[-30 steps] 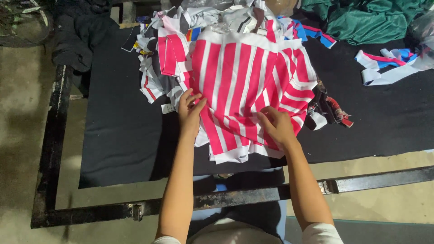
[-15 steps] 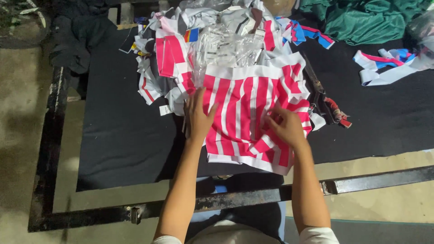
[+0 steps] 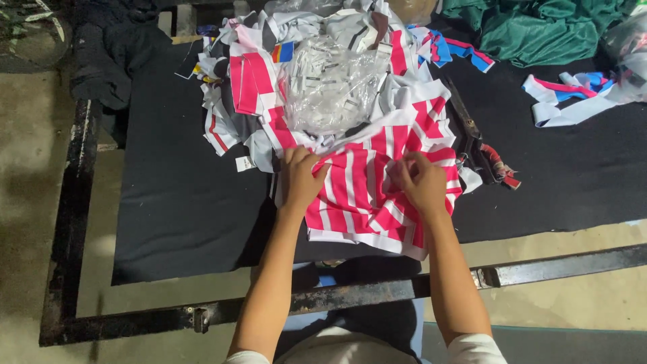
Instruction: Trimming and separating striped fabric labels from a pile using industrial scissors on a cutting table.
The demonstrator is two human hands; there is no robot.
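Note:
A pink and white striped garment lies folded on the black cloth-covered table, near its front edge. My left hand presses on the garment's left side with the fingers gripping a fold. My right hand pinches bunched fabric on its right side. Just beyond the garment lies a crumpled clear plastic bag on a heap of pink, white and grey fabric pieces.
Green cloth is piled at the back right. White, blue and pink fabric strips lie to the right. A dark tool with a red-wrapped handle sits beside the garment. Dark clothing hangs at the back left. A black metal frame edges the table.
The striped garment was spread wide; both hands have folded its far part toward me, uncovering the plastic bag, so it is now a smaller bundle.

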